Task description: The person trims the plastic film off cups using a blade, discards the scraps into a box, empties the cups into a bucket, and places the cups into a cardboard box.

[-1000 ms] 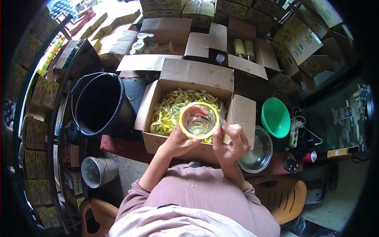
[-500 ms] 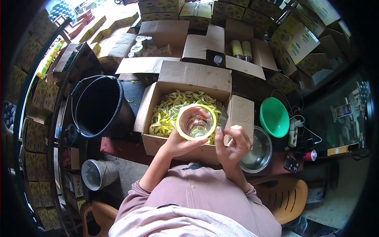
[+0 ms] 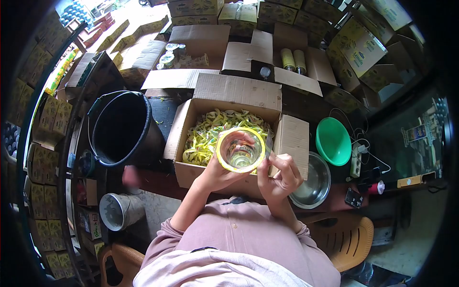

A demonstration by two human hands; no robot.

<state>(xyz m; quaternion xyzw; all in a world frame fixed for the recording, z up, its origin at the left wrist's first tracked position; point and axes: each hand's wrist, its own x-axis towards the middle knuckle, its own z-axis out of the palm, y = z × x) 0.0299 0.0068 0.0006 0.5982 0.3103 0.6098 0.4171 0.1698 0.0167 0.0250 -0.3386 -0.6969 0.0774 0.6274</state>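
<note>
Clear cup [image 3: 240, 149], one piece, yellow at the rim; mouth turned up toward the wearer, held in the air over the near side of an uncovered carton [image 3: 234, 92].

Left hand [image 3: 216, 175]: grasping the cup, wrapped about its lower outer wall. Right hand [image 3: 281, 177]: raised just beside the rim, fingers bent, apparently pinching a thin greyish strip [image 3: 269, 142] (blade or film, cannot be told). Whether strip and rim touch is likewise unclear.

Handling, by judgement: light, smooth, probably slippery if damp; the wall looks thin, fairly stiff at the rim and perhaps yielding lower down. Glass or plastic is not certain, so treat as fragile. Best hold: round the outside, below the yellow band, with light, even pressure and the rim left free.

Surroundings: yellow-green strips [image 3: 203, 136], a loose heap within the carton. Black bucket [image 3: 154, 139], on the left of the table [image 3: 165, 114]. Green bowl [image 3: 333, 142], to the right. Shallow basin [image 3: 315, 184], just beside the bowl, nearer the wearer. Phone [image 3: 354, 197], at the table's right front.
</note>
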